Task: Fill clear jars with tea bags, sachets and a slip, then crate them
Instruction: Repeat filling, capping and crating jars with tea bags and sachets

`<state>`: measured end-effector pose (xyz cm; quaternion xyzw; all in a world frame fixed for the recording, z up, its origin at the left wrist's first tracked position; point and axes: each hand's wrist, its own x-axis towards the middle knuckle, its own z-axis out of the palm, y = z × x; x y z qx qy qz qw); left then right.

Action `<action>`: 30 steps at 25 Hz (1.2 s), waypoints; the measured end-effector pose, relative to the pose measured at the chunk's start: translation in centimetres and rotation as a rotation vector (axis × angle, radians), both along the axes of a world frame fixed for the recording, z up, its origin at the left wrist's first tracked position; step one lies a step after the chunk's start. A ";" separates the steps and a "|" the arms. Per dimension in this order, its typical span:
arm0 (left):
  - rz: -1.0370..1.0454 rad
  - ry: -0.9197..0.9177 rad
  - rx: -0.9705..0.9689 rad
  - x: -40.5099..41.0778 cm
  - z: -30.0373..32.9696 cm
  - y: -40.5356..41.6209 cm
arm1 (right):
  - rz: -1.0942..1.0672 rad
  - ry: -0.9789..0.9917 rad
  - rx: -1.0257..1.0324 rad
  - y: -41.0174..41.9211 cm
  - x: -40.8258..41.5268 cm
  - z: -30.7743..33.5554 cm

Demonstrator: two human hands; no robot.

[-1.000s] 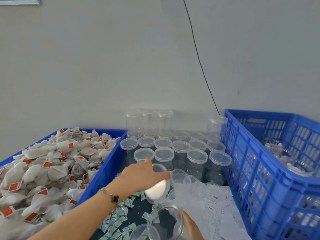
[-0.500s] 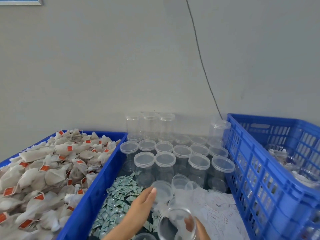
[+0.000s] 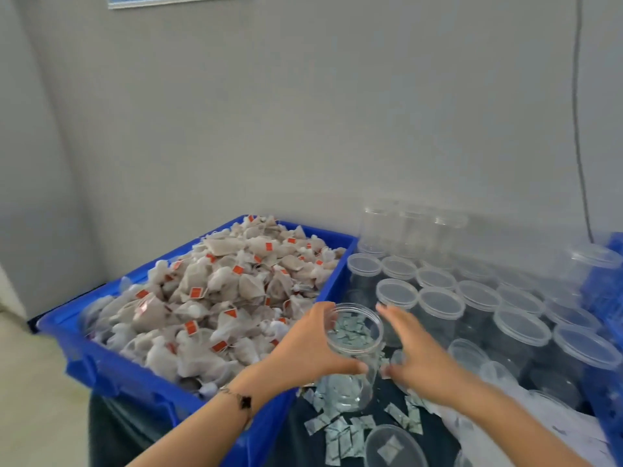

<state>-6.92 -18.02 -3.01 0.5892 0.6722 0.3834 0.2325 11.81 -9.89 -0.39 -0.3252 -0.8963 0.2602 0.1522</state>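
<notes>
Soft, even daylight fills the scene with only faint shadows, the grey wall [image 3: 303, 112] is flatly lit, motion blur smears the right hand [image 3: 416, 355] and the lidded jars [image 3: 505, 315], and wide-angle distortion bends the edges.

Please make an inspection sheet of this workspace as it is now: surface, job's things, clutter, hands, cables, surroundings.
Surface: dark table cover, strewn with sachets.
Job's things: open jar, no lid; blue bin heaped with tea bags; lidded jars behind.
Clutter: loose lid; white slips.
Hands: left hand grips the open jar; right hand open beside it.
Cables: one black cable on the wall.
Surroundings: grey wall; blue crate at right.
</notes>
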 end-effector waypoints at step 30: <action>0.165 -0.188 0.035 0.1 -3.4 0.6 | 0.132 -0.370 0.320 4.3 -11.2 7.3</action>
